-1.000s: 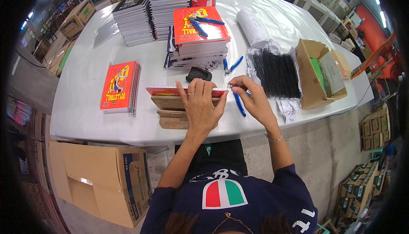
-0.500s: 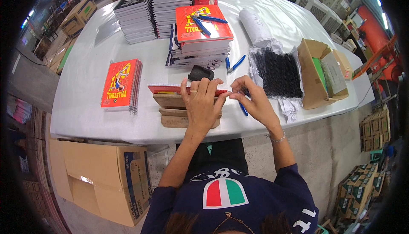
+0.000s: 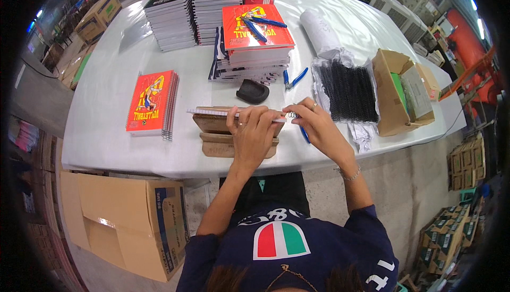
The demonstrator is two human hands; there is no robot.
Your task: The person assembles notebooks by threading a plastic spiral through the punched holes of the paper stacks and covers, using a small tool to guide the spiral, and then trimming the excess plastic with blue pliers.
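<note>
My left hand (image 3: 252,130) presses an unbound notebook (image 3: 208,113), seen nearly edge-on, against a wooden stand (image 3: 215,148). Its fingers are wrapped over the top edge. At the notebook's right end, my right hand (image 3: 317,127) pinches a black spiral coil (image 3: 291,115); the loops show between the two hands. How far the coil has entered the holes is hidden by my fingers. Just beyond the stand lies a black curved pad (image 3: 252,91). A blue handle (image 3: 304,134) shows below my right hand, the rest of its tool covered.
A pile of black coils (image 3: 348,92) on white wrapping and an open cardboard box (image 3: 390,111) are at the right. Blue cutters (image 3: 292,83) lie beyond my right hand; others rest on stacked notebooks (image 3: 257,55). Coil-bound red notebooks (image 3: 151,103) sit left, taller stacks (image 3: 170,23) behind.
My right hand has shifted slightly, and coil loops now show at its fingertips. The notebook has tilted, showing its white page edge instead of red. My left hand keeps hold of it.
</note>
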